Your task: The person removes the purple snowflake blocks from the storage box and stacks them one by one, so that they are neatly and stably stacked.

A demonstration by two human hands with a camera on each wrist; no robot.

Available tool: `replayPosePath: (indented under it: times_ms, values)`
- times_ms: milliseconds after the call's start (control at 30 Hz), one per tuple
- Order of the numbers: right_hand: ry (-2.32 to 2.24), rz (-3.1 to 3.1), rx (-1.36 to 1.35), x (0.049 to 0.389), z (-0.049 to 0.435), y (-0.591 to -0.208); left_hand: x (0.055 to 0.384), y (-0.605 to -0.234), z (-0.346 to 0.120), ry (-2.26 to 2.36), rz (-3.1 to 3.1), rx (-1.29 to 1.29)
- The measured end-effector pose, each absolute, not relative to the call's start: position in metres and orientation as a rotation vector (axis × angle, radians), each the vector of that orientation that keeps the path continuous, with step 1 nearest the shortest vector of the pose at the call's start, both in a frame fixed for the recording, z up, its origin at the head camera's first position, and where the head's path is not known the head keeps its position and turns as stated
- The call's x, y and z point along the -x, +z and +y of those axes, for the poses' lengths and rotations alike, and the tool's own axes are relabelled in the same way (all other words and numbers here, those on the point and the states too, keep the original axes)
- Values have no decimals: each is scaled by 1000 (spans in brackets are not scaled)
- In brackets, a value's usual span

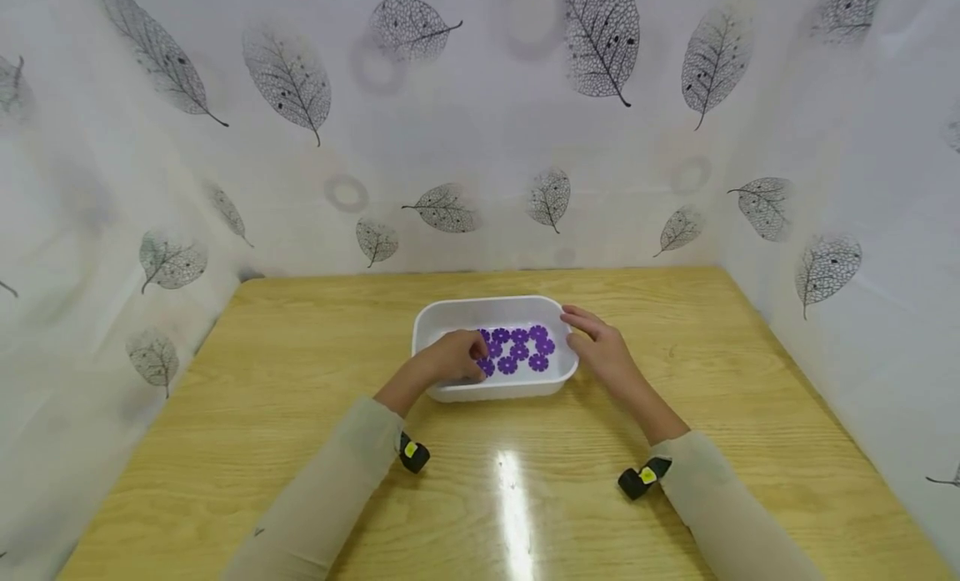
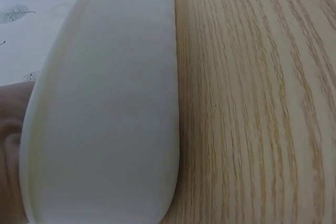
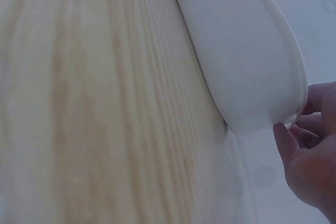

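A white plastic tub sits on the wooden table, with several small purple flower-shaped pieces lying on its floor. My left hand reaches over the tub's left front edge, fingers bent down beside the leftmost flowers. I cannot tell whether a flower is between its fingertips. In the left wrist view, the tub's outer wall covers most of that hand. My right hand holds the tub's right end. Its thumb touches the outer wall near the rim in the right wrist view, and the other fingers reach round behind.
The light wooden table spreads around the tub on all sides, with a bright reflection in front. A pale curtain with leaf prints hangs behind and along both sides. Black wrist cameras sit at both cuffs.
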State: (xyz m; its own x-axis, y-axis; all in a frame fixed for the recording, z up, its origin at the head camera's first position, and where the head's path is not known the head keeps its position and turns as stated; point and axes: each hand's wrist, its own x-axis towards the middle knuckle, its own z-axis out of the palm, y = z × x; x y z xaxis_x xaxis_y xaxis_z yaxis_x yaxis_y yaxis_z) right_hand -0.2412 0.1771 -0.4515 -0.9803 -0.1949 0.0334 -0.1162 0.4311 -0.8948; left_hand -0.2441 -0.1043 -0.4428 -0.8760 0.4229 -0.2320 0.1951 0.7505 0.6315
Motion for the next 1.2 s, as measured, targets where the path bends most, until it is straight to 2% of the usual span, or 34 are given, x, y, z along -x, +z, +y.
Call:
replayPosePath:
  times_ms: [1200]
  values:
    - [-1606, 2585, 352, 242, 180, -455, 240, -442, -105, 927, 2509, -555]
